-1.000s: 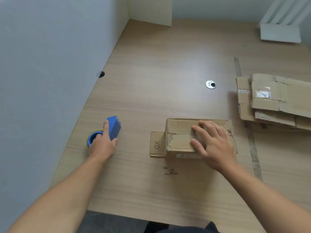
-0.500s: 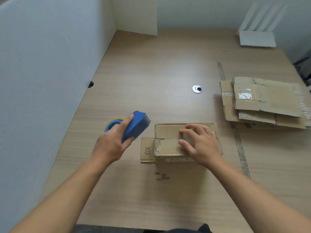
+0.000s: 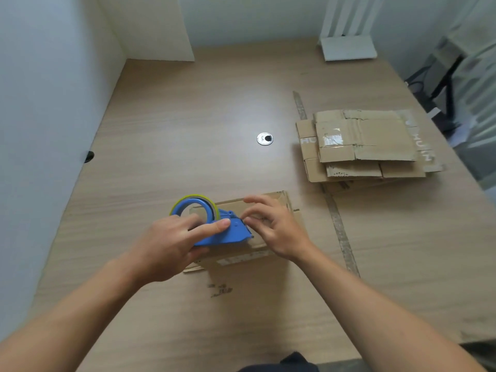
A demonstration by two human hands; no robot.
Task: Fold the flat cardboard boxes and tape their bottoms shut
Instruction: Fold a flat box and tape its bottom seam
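Note:
A small folded cardboard box (image 3: 279, 204) stands on the wooden table (image 3: 188, 135), flaps closed on top. My left hand (image 3: 171, 245) grips a blue tape dispenser (image 3: 228, 232) with a yellow-edged roll and holds it over the box's left part. My right hand (image 3: 273, 226) is at the dispenser's front end, over the box top, with thumb and forefinger brought together there; whether they hold the tape end is too small to tell. Both hands hide most of the box top.
A stack of flat cardboard boxes (image 3: 365, 146) lies at the right. A round metal grommet (image 3: 264, 138) sits mid-table. White partition walls (image 3: 48, 103) bound the left and back. A white stand (image 3: 347, 47) is at the far right corner, and dark chair legs (image 3: 442, 87) beyond the right edge.
My left hand lifted the tape dispenser from the table and carried it right, over the box. My right hand lifted from pressing the flaps and moved to the dispenser's front end.

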